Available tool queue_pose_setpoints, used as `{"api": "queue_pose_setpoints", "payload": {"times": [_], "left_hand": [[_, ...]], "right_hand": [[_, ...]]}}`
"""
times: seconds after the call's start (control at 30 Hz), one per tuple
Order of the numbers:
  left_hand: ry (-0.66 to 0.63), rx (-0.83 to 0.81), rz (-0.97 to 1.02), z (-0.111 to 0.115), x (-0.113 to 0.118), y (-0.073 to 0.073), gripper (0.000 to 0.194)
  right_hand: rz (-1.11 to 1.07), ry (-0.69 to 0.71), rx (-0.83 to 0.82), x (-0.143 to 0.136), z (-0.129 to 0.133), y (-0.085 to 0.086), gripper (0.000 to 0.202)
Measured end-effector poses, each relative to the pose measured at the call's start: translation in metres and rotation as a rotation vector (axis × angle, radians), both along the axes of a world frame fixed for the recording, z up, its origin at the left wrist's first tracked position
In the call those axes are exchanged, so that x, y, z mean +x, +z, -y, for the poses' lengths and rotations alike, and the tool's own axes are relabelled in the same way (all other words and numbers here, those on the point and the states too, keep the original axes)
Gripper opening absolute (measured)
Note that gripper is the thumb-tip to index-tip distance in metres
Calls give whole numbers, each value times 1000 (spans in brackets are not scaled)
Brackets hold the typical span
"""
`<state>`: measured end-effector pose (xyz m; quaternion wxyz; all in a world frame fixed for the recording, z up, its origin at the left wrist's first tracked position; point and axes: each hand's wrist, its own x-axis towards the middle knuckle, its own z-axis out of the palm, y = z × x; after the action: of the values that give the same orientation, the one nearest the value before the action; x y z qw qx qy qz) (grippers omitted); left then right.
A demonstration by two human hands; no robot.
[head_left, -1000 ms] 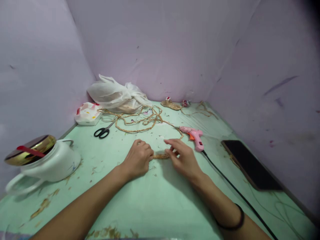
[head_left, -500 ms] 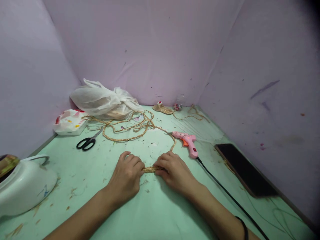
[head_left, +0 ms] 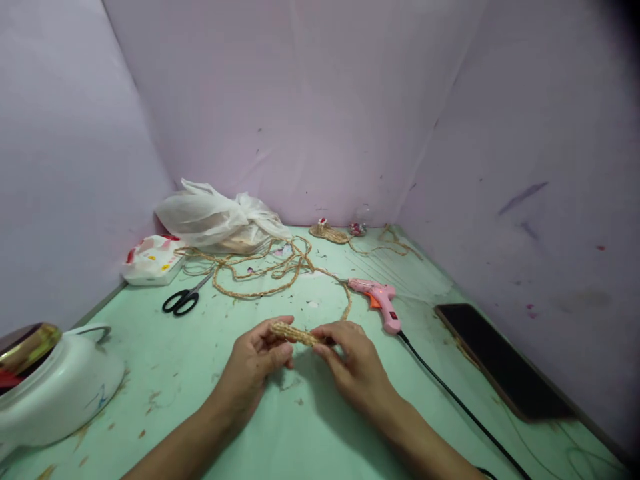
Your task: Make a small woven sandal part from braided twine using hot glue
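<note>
With right hand, pinching layered straw braid; with left hand, holding its other end; could loosen layers through slackened grip.

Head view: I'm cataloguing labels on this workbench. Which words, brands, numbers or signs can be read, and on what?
No readable text anywhere.
White packet with red and yellow marks: print too small and blurred.
Pink plastic glue gun: any marking too small.
White rounded pot with blue marks: no legible word.
Held tan braided strip: no lettering shows.
</note>
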<state>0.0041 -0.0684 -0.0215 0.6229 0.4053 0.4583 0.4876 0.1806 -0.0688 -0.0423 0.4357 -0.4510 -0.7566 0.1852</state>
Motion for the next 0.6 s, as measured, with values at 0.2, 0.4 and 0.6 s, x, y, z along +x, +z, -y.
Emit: {"api": "queue_pose_setpoints", "payload": {"times": [0.2, 0.4, 0.6], "left_hand": [[-29, -14, 19, 0, 1, -12, 34], [-36, 14, -116, 2, 4, -22, 40], [-82, 267, -519, 2, -1, -19, 16]], "right_hand": [[12, 68, 61, -5, 3, -4, 22], [80, 68, 7, -5, 2, -6, 15], [228, 92, 23, -2, -1, -6, 16]]}}
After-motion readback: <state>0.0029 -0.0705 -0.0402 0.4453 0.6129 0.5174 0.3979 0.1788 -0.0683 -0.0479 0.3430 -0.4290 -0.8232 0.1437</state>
